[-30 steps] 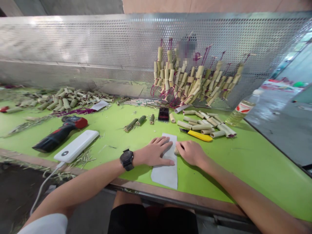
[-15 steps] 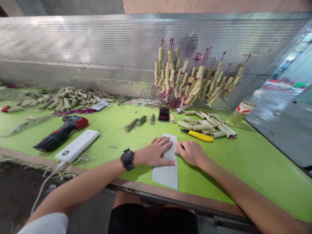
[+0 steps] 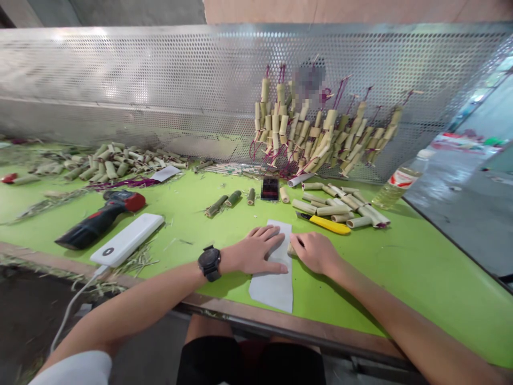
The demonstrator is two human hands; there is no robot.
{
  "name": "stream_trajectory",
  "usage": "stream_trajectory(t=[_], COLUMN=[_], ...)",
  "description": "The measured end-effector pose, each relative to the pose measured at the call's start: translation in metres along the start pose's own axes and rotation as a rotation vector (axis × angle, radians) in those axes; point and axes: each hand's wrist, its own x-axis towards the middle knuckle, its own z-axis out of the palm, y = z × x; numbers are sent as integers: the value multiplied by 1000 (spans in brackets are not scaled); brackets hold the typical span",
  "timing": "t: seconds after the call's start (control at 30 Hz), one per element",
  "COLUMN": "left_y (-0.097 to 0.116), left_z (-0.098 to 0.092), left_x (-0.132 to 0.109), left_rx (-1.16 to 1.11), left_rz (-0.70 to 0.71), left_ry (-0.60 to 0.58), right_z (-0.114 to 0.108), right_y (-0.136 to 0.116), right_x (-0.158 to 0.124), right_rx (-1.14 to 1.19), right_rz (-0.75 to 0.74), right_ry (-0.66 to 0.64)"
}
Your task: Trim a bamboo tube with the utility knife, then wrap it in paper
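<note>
A pale sheet of paper or sandpaper [image 3: 276, 294] lies on the green tabletop near its front edge. My left hand [image 3: 262, 250] rests flat on it with the fingers stretched out, a black watch on the wrist. Just beyond the sheet's right edge, my right hand [image 3: 315, 251] is closed around a short piece of bamboo [image 3: 291, 248], mostly hidden under the fingers. A yellow utility knife [image 3: 331, 225] lies behind my right hand, its blade end towards the left. Beyond the left hand are loose bamboo pieces [image 3: 233, 198].
Cut bamboo tubes [image 3: 336, 206] lie at the right, beside a bottle [image 3: 401, 182]. Strung bamboo figures [image 3: 312, 133] hang on the perforated metal panel [image 3: 160, 75]. A cordless drill [image 3: 102, 219], a cabled white power bank [image 3: 128, 239] and a bamboo pile [image 3: 110, 163] are at the left.
</note>
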Motion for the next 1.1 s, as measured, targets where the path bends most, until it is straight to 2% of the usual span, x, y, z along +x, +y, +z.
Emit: stream_trajectory(t=[0.67,1.1], left_y=[0,0], left_z=[1,-1], left_x=[0,0], left_rx=[-3,9], left_rz=[9,-3], left_ry=[31,-21], right_z=[-1,2], right_y=[-1,0], right_x=[0,1], right_rx=[13,31], right_rz=[5,8], right_ry=[-8,10])
